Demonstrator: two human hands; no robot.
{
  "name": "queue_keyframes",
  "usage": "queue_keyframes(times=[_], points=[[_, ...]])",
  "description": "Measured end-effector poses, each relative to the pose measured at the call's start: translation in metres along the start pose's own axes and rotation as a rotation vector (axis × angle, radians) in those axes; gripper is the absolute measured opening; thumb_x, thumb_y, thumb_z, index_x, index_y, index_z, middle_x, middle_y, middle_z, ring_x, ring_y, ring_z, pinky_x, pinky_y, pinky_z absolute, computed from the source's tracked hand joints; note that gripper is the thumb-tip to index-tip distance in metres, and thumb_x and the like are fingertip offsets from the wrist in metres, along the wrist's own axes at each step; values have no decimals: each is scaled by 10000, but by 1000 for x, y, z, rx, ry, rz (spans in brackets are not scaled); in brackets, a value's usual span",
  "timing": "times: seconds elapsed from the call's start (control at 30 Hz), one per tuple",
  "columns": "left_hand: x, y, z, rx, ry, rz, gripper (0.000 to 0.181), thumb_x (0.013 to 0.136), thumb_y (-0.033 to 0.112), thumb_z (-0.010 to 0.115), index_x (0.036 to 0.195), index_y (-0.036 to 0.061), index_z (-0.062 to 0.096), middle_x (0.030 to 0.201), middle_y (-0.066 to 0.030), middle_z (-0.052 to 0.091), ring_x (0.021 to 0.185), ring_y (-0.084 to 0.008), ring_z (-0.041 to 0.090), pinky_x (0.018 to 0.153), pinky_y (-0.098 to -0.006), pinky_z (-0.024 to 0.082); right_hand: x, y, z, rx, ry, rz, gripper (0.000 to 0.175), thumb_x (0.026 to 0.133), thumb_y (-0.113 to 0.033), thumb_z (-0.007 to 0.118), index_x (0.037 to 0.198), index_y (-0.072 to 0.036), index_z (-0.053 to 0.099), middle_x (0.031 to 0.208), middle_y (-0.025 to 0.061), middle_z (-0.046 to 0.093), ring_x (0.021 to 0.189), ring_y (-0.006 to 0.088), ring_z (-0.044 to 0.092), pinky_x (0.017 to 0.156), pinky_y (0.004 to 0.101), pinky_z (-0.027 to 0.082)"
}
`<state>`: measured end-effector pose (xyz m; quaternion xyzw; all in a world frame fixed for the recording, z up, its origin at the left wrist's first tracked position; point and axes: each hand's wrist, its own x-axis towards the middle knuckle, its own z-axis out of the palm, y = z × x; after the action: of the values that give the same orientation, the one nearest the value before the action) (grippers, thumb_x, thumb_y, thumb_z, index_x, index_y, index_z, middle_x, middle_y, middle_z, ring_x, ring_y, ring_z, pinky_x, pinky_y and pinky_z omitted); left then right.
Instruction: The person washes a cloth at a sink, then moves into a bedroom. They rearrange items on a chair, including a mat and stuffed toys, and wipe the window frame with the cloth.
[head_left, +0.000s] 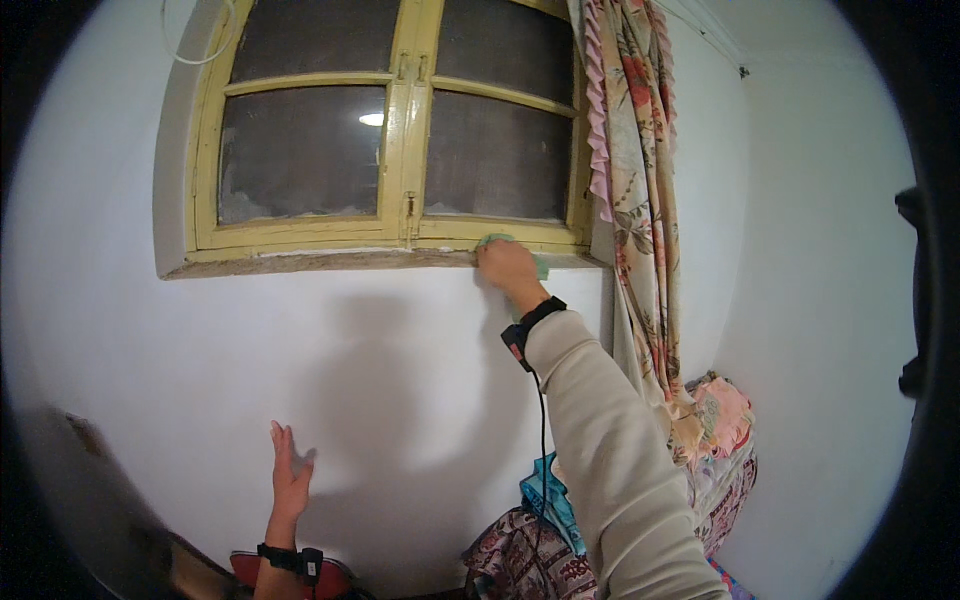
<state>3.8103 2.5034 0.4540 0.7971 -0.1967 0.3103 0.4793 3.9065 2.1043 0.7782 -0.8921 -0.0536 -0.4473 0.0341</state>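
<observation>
My right hand (510, 264) is closed on a green cloth (541, 267) at the right part of the windowsill (330, 262), just under the yellow window frame (300, 234). Parts of the cloth stick out above the fingers and beside the hand. A black strap with a small device and a cable is round the right wrist. Low on the left, my left hand (289, 472) is raised in front of the white wall with its fingers apart and nothing in it. That wrist too bears a black strap and device.
A floral curtain (645, 187) with a pink ruffle hangs right of the window. Below it lie a pink cloth (724, 416), a blue cloth (551, 495) and patterned fabric (525, 551). A red object (244, 564) is behind the left forearm. A white cable loop hangs at the upper left.
</observation>
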Motion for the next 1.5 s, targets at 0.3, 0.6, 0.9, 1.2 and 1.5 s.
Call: queue_keyframes(times=[0.3, 0.6, 0.9, 1.2, 1.5], points=[[0, 0, 6, 54, 27, -29, 727, 877, 8, 529, 1524, 66, 201, 1611, -161, 40, 1488, -319, 41, 1197, -431, 90, -3, -20, -7, 136, -108, 152, 416, 925, -314, 429, 941, -11, 714, 1028, 218, 684, 964, 414, 644, 863, 480, 510], [-5, 17, -3, 18, 47, -8, 679, 880, 21, 534, 1506, 52, 272, 1593, -180, 144, 1479, -312, 124, 1189, -423, 133, -4, 4, -6, 130, -279, -8, 462, 954, -349, 368, 1160, -51, 654, 1188, 175, 639, 1088, 387, 596, 959, 462, 463], [-24, 14, -47, 244, 191, -76, 649, 843, -24, 548, 1458, 52, 358, 1568, -194, 227, 1452, -323, 232, 1174, -409, 209, -11, -15, -10, 9, -215, 68, 544, 979, -398, 311, 1096, -28, 692, 1183, 216, 643, 1163, 422, 556, 1014, 485, 418], [-59, -25, -96, -26, 338, -242, 594, 883, -18, 497, 1457, 9, 346, 1514, -151, 365, 1430, -270, 288, 1169, -393, 209, 0, -12, 4, 7, -146, 75, 415, 928, -313, 422, 1001, -22, 709, 1098, 232, 667, 1026, 414, 626, 891, 495, 497], [-103, -99, -115, -350, 345, -307, 521, 906, -24, 458, 1419, -48, 370, 1484, -199, 375, 1406, -265, 323, 1162, -365, 214, 5, -25, 12, -55, -34, 79, 458, 944, -343, 382, 981, 2, 681, 1012, 248, 668, 965, 437, 626, 867, 512, 485]])
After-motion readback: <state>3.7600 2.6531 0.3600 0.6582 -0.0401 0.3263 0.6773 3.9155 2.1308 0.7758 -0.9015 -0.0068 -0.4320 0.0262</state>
